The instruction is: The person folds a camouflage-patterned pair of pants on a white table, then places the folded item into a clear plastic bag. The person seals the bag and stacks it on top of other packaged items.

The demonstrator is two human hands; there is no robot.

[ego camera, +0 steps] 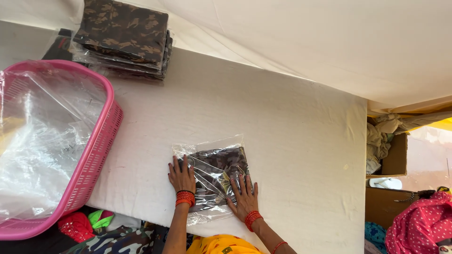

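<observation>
Nearest me: yellow cloth (221,244) at the bottom edge, with camouflage fabric (117,241) and red and green scraps to its left, below the surface's front edge.

My left hand (181,177): flat, fingers spread, palm down on the left side of the bag (212,176). Red bangles at the wrist. The grip is apart, closed on nothing, only pressing.

My right hand (244,197): flat, fingers spread, palm down on the bag's lower right part. Red bangles at the wrist. Grip likewise apart, pressing, not clamped.

Bag: clear plastic, holding a folded camouflage garment (217,164). It lies on the surface (292,141) near the front edge, under both hands and between them; its top and middle show beyond the fingertips, and its loose plastic end trails toward me between the wrists.

Surface: covered in white cloth, running away from me.

Left of the bag, well apart: pink basket (96,150), plastic, slotted walls, stuffed with clear plastic sheeting (42,136).

Right, off the surface: cardboard boxes (395,157) with pale cloth in them, and a pink dotted bundle (419,223) lower down.

Far left corner of the surface: stack (125,37) of bagged camouflage garments, well apart from my hands.

Beyond: white sheet (329,42) hanging across the far side.
</observation>
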